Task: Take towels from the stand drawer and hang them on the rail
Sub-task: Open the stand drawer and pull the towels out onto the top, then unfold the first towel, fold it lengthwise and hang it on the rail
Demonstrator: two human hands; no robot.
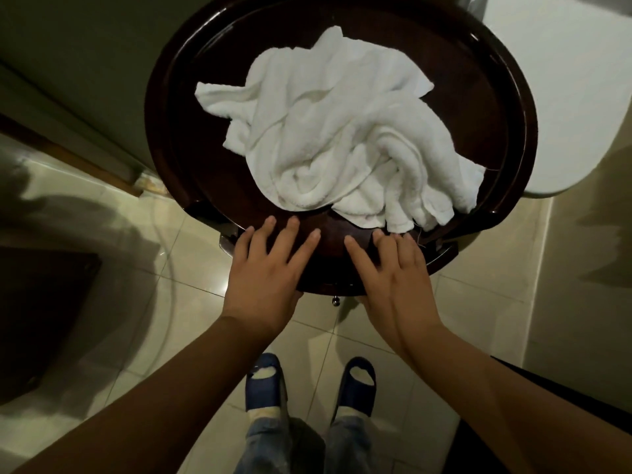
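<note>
A heap of crumpled white towels (345,138) lies on the round dark wooden top of the stand (171,124), which has a raised rim. My left hand (266,271) rests flat on the stand's front edge, fingers spread, thumb under the edge. My right hand (393,271) lies flat beside it, fingertips just short of the towels' near corner. Below the edge, between my hands, a small metal drawer knob (335,301) sticks out. Neither hand holds a towel. The rail is not in view.
A white toilet lid (561,97) sits close on the right of the stand. A wall or door panel (68,63) runs along the left. The floor is pale tile (191,319), with a dark mat (41,319) at left and my blue slippers (263,381) below.
</note>
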